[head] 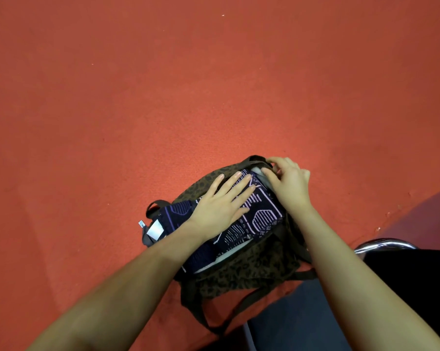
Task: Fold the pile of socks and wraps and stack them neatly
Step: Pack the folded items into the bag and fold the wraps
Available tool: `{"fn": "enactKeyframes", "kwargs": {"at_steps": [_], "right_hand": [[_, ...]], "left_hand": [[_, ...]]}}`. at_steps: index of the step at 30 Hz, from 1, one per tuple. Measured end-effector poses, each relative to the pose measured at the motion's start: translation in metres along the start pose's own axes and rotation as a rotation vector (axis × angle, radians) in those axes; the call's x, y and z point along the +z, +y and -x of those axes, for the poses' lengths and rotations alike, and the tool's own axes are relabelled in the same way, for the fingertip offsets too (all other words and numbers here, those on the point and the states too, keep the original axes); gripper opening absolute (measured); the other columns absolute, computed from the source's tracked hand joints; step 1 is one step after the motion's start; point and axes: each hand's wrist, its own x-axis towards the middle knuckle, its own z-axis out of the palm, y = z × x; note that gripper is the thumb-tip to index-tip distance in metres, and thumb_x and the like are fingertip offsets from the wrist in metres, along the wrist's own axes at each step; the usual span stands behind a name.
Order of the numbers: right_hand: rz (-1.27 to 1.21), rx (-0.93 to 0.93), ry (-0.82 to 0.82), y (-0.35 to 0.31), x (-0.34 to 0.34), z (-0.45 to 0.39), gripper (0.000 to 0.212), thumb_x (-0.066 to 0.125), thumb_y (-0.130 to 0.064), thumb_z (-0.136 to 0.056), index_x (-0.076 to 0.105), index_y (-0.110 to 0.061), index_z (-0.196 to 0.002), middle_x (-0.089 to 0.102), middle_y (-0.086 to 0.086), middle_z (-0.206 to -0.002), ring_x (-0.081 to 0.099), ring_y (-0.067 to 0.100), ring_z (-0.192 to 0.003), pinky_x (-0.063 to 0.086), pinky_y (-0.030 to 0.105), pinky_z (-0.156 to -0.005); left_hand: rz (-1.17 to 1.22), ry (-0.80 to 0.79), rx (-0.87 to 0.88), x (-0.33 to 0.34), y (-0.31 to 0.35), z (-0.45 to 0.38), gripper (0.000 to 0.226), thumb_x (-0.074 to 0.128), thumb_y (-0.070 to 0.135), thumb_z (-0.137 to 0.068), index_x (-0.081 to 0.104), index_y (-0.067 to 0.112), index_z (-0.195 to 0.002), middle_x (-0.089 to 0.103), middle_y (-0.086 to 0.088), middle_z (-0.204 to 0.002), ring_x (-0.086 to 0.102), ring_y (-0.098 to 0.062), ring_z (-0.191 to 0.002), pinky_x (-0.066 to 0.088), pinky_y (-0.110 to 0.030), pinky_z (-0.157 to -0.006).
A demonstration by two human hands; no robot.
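A dark navy wrap [260, 219] with pale purple line patterns lies on top of a brown leopard-print bag [246, 274] on the red floor. My left hand [221, 206] lies flat on the wrap, fingers straight and spread. My right hand [287, 181] is at the bag's far end, fingers curled around the bag's dark rim near a pale grey item [260, 173] that peeks out. A white label [155, 230] and a small tag [141, 224] stick out at the wrap's left end.
Red carpet floor [163, 84] stretches all around the bag. A chrome chair tube [386, 243] and a black seat [416, 274] sit at the right. Dark bag straps [241, 307] trail toward me over a dark blue surface [297, 320].
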Motion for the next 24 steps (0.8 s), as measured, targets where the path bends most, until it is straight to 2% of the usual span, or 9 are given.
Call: {"fn": "enactKeyframes", "kwargs": {"at_steps": [3,6,8,11,14,17,20,21,24], "right_hand": [[-0.065,0.117,-0.037,0.010,-0.007,0.026,0.020,0.057,-0.031,-0.093,0.066,-0.021,-0.108,0.059,-0.006,-0.094,0.053,0.014,-0.095,0.019,0.027,-0.076],[-0.048,0.177,-0.020,0.019,-0.008,0.047,0.019,0.055,-0.029,-0.094,0.068,-0.017,-0.100,0.060,-0.004,-0.088,0.057,0.021,-0.093,0.035,0.037,-0.084],[-0.014,0.194,0.018,0.020,-0.006,0.056,0.020,0.054,-0.026,-0.095,0.069,-0.013,-0.097,0.064,0.003,-0.087,0.060,0.027,-0.091,0.039,0.042,-0.084],[0.139,0.134,0.105,0.016,-0.007,0.062,0.023,0.048,-0.022,-0.098,0.067,-0.013,-0.090,0.067,0.006,-0.082,0.059,0.030,-0.075,0.025,0.035,-0.073],[0.256,0.053,0.223,0.007,-0.016,0.066,0.033,0.037,-0.027,-0.097,0.063,-0.018,-0.079,0.063,0.000,-0.068,0.052,0.024,-0.059,0.011,0.029,-0.070],[0.279,0.001,0.313,-0.003,-0.025,0.067,0.036,0.034,-0.029,-0.097,0.061,-0.020,-0.076,0.059,-0.004,-0.063,0.052,0.020,-0.058,0.011,0.030,-0.072],[0.273,-0.037,0.363,-0.017,-0.030,0.065,0.035,0.036,-0.029,-0.097,0.062,-0.019,-0.075,0.059,-0.004,-0.063,0.052,0.020,-0.059,0.017,0.033,-0.074],[0.276,-0.047,0.381,-0.021,-0.030,0.064,0.035,0.037,-0.029,-0.097,0.063,-0.018,-0.076,0.059,-0.004,-0.063,0.053,0.020,-0.059,0.019,0.034,-0.074],[0.311,-0.083,0.449,-0.031,-0.030,0.065,0.031,0.043,-0.029,-0.096,0.068,-0.017,-0.082,0.061,-0.003,-0.064,0.054,0.021,-0.062,0.021,0.035,-0.075]], "left_hand": [[0.114,0.012,0.109,-0.006,0.008,0.002,0.048,0.046,0.025,-0.097,0.037,0.026,-0.145,0.037,-0.009,-0.150,0.032,-0.029,-0.139,0.013,-0.046,-0.116],[0.126,-0.047,0.144,-0.010,0.019,0.007,0.046,0.031,0.048,-0.099,0.036,0.039,-0.143,0.032,-0.003,-0.153,0.022,-0.034,-0.143,0.010,-0.056,-0.115],[0.103,-0.090,0.124,-0.007,0.020,0.011,0.050,0.027,0.056,-0.097,0.034,0.042,-0.144,0.025,-0.002,-0.156,0.017,-0.037,-0.144,0.006,-0.058,-0.115],[0.075,-0.112,0.096,-0.006,0.017,0.011,0.052,0.026,0.059,-0.096,0.034,0.041,-0.144,0.026,-0.003,-0.156,0.019,-0.038,-0.143,0.007,-0.056,-0.114],[0.041,-0.132,0.104,-0.008,0.020,0.012,0.052,0.025,0.057,-0.096,0.031,0.041,-0.144,0.026,-0.004,-0.155,0.019,-0.038,-0.143,0.006,-0.052,-0.117],[0.015,-0.166,0.123,-0.012,0.024,0.014,0.050,0.023,0.052,-0.096,0.036,0.039,-0.143,0.031,-0.006,-0.153,0.025,-0.037,-0.141,0.013,-0.051,-0.117],[0.036,-0.186,0.120,-0.019,0.021,0.015,0.050,0.023,0.047,-0.095,0.040,0.037,-0.142,0.035,-0.007,-0.151,0.032,-0.039,-0.138,0.017,-0.052,-0.113],[0.047,-0.188,0.131,-0.022,0.020,0.015,0.049,0.024,0.045,-0.096,0.037,0.037,-0.143,0.031,-0.007,-0.153,0.028,-0.039,-0.139,0.013,-0.051,-0.113],[0.052,-0.279,0.147,-0.026,0.015,0.015,0.048,0.021,0.044,-0.102,0.011,0.041,-0.149,-0.001,0.001,-0.160,-0.005,-0.032,-0.146,-0.009,-0.044,-0.117]]}}
